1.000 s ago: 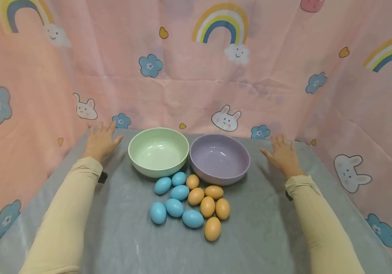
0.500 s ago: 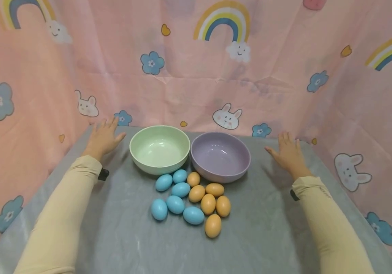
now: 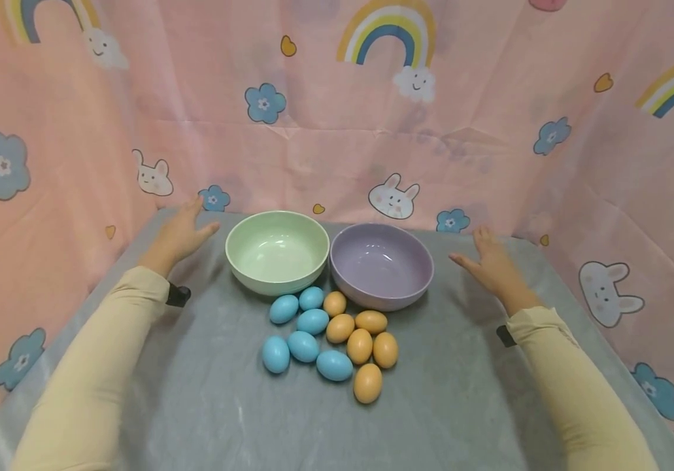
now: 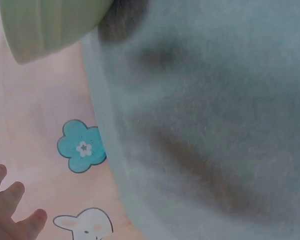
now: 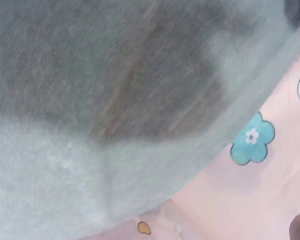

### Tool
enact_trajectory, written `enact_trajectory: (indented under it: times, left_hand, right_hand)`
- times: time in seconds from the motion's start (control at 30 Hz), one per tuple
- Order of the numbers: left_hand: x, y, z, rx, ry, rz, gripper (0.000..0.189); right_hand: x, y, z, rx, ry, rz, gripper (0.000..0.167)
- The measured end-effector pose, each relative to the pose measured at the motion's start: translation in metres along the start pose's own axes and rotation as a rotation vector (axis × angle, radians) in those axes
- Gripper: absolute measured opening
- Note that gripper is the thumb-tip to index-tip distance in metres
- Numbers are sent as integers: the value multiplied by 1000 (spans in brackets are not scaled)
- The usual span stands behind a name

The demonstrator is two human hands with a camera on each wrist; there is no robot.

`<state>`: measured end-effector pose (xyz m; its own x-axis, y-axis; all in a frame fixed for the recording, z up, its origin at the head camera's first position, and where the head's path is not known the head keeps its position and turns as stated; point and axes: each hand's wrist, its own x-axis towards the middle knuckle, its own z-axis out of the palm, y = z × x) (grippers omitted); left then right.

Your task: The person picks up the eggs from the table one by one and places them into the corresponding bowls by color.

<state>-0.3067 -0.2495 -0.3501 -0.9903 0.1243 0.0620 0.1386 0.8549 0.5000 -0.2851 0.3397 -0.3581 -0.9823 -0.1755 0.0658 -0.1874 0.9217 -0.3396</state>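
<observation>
To the left of the light green bowl (image 3: 278, 284) my left hand (image 3: 176, 237) is held with straight fingers and holds nothing. My right hand (image 3: 492, 267) is likewise extended and holds nothing, right of the purple bowl (image 3: 381, 297). The two bowls stand side by side at the back, nothing visible inside either. In front of them lie several blue eggs (image 3: 313, 322) on the left and several orange eggs (image 3: 359, 347) on the right. Fingertips of the left hand (image 4: 12, 205) show in the left wrist view's lower left corner, with the green bowl (image 4: 50, 30) above.
A grey cloth (image 3: 242, 425) covers the table. Pink printed curtains (image 3: 325, 157) enclose its back and both sides. In the right wrist view, the curved cloth edge (image 5: 190, 175) meets the pink curtain (image 5: 215, 200).
The head view has tilted slightly, so the scene sits lower then higher by a little. Both hands have turned somewhat, thumbs more apart from the fingers. The eggs and bowls have stayed in place.
</observation>
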Motion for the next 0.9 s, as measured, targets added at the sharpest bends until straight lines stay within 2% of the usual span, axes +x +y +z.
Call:
enact_trajectory:
  times: [0.2, 0.47, 0.9]
  left_hand:
    - [-3, -2, 6, -83, -36, -43, 88]
    - [-10, -3, 12, -129, -62, -69, 85]
    - [-26, -1, 27, -398, -50, -65, 78]
  right_hand:
    - [-5, -13, 2, 97, -61, -6, 95]
    - [-15, -19, 9, 115, -74, -9, 85]
    - [-24, -23, 19, 237, -82, 54, 84]
